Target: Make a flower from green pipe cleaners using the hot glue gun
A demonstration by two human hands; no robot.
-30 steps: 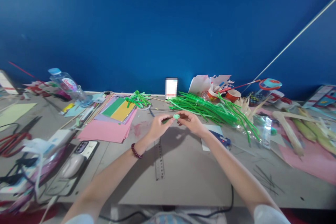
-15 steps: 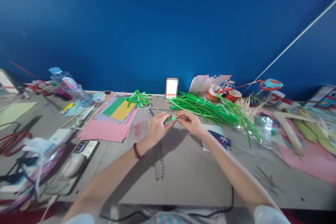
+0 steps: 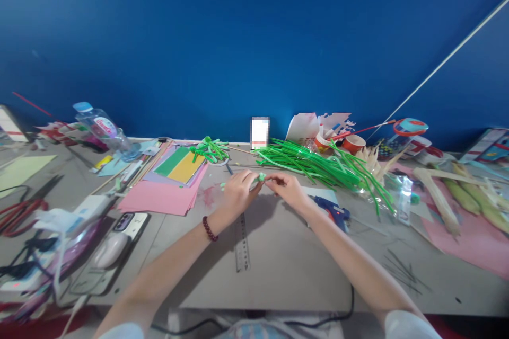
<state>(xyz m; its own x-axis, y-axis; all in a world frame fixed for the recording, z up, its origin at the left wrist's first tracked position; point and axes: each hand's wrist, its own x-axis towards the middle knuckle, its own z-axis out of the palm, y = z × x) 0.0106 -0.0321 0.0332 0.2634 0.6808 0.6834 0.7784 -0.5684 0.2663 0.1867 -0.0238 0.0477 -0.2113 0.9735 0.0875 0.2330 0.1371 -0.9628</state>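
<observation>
My left hand (image 3: 240, 192), with a dark red bead bracelet (image 3: 209, 229) at its wrist, is closed around a light green pipe cleaner (image 3: 261, 177). The pipe cleaner is bent into a small bunch that shows above the fingertips, and a pale end pokes out on the left side of the hand. Pinched fingers of my right hand (image 3: 289, 190) meet it from the right; the exact contact is too small to make out. Below the left hand a steel ruler (image 3: 242, 246) lies on the table.
Green pipe cleaners (image 3: 314, 164) lie in a pile at the back right, near a blue glue gun (image 3: 336, 213). Pink paper (image 3: 159, 197), a phone (image 3: 133, 225) and a plastic bottle (image 3: 101, 124) are on the left. Corn husks (image 3: 463, 196) lie far right.
My right hand has shifted slightly left and its fingers have curled in more. The bunched pipe cleaner has tipped a little left and up. More of the glue gun shows.
</observation>
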